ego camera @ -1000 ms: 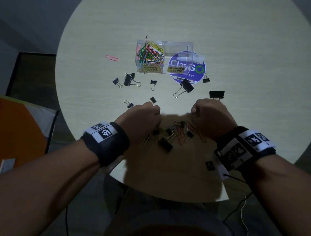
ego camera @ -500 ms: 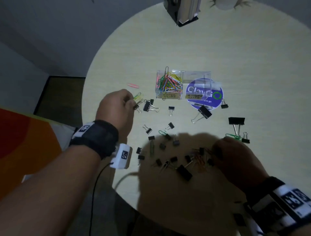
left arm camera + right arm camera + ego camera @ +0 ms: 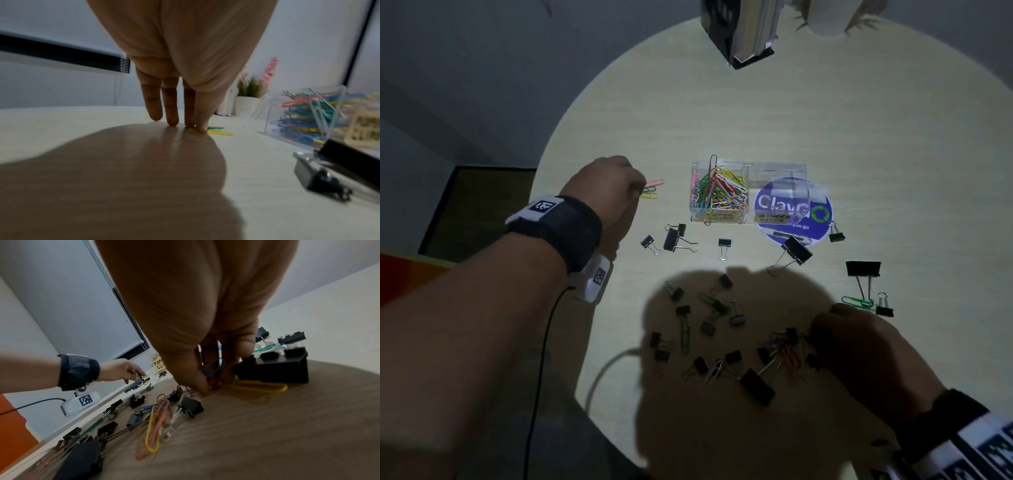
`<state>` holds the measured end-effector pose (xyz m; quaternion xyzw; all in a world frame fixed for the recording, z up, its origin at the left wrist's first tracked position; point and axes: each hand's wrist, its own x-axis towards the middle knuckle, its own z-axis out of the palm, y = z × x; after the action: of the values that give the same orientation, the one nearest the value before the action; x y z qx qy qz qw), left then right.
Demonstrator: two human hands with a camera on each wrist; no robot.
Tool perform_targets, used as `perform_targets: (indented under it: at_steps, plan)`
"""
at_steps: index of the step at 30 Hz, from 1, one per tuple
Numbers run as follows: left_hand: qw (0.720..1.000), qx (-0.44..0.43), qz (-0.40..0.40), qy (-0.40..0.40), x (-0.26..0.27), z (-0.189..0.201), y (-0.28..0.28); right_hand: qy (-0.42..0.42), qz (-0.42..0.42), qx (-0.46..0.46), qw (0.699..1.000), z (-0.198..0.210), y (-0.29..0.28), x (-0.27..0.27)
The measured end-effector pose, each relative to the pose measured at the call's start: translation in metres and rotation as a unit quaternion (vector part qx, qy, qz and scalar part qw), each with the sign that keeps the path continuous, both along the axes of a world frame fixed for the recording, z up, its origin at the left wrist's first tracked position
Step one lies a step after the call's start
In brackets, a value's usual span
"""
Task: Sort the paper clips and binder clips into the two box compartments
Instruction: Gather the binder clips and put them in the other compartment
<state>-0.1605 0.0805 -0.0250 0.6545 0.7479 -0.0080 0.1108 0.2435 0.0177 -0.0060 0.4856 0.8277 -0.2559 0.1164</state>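
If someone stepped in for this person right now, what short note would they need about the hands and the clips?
Left hand: fingertips down on the table, pinching loose paper clips left of the box.
Right hand: over the near pile, pinching a blue paper clip.
Done: the left compartment holds many coloured paper clips.
Left: the right compartment looks empty; every binder clip in view lies on the table. Paper clips remain mixed into the near pile, and a green one lies at the right by a large binder clip.
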Motion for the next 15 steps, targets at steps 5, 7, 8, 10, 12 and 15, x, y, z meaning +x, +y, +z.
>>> perform_targets:
  at_steps: [5, 7, 8, 10, 12, 15]
  plan:
    - [0.999, -0.033, -0.009, 0.032, 0.003, 0.005, 0.0, 0.01, 0.006, 0.018, 1.0, 0.002, -0.002, 0.001]
    - [0.998, -0.046, -0.011, 0.051, 0.009, 0.007, 0.0, 0.002, 0.011, 0.019, 1.0, 0.002, -0.002, 0.0]
    - [0.997, -0.054, -0.01, 0.054, 0.01, 0.008, 0.0, 0.003, 0.014, 0.02, 1.0, 0.002, -0.002, 0.0]
    - [0.996, -0.076, 0.002, 0.047, 0.013, 0.012, 0.0, 0.012, 0.019, 0.018, 1.0, 0.004, -0.003, 0.001]
    - [0.996, -0.078, 0.036, 0.003, 0.017, 0.018, -0.004, 0.02, 0.023, 0.009, 0.999, 0.007, -0.002, 0.002]
    - [0.973, 0.003, 0.185, -0.138, 0.022, 0.028, -0.018, 0.044, -0.049, -0.011, 0.998, 0.019, 0.008, -0.001]
